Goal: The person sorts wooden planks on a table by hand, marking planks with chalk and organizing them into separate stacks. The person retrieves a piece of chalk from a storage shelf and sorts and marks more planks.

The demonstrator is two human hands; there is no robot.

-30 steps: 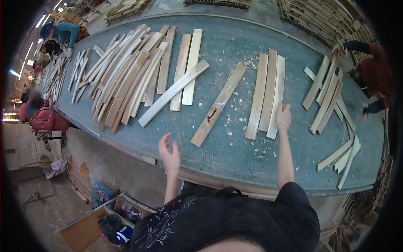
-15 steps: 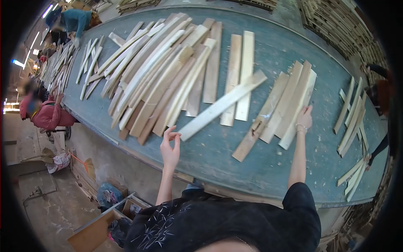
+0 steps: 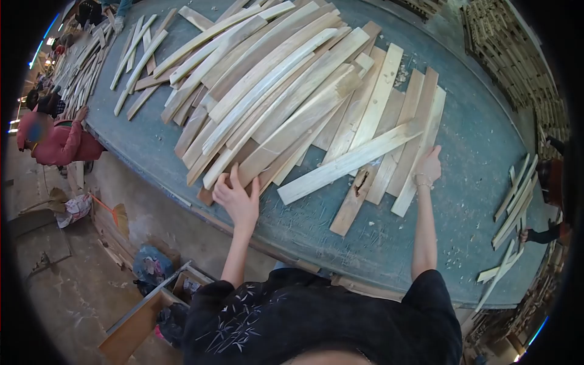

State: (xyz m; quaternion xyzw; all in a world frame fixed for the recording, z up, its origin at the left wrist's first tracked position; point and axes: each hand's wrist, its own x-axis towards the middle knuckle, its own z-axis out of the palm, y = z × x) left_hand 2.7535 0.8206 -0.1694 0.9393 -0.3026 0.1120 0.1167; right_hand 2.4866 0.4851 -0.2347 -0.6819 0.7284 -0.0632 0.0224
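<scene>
Teal, scuffed and scratched, the long worktable (image 3: 292, 234) runs across the view, its near edge just in front of a black shirt (image 3: 328, 316). At twelve o'clock, reaching round to ten, spreads the largest load on it: a heap of wooden slats (image 3: 274, 82), flat and gently curved, cream to brown, fanned over one another with visible grain. Next in size comes the row of boards (image 3: 401, 146) towards two o'clock, side by side, smooth-faced and slightly bowed. One pale crossing board (image 3: 347, 162) slants over some of them, its lower end towards six o'clock of the heap. Beneath its upper part lies a browner knotty board (image 3: 345, 213), broken by a dark, ragged hole (image 3: 362, 181). Far out at three o'clock sits a smaller cluster of narrow strips (image 3: 516, 201). The left hand (image 3: 238, 201), near nine o'clock, has fingers apart and curved, touching the near ends of the heap's slats, which extend from its fingertips towards one o'clock. The right hand (image 3: 429, 167), at three o'clock, has its fingers close together at the outer edge of the row's last pale board; whether they grip it, I cannot tell. Smallest are a thin bracelet (image 3: 423, 181) at that wrist and crumbly wood chips (image 3: 401, 74) towards one o'clock.
</scene>
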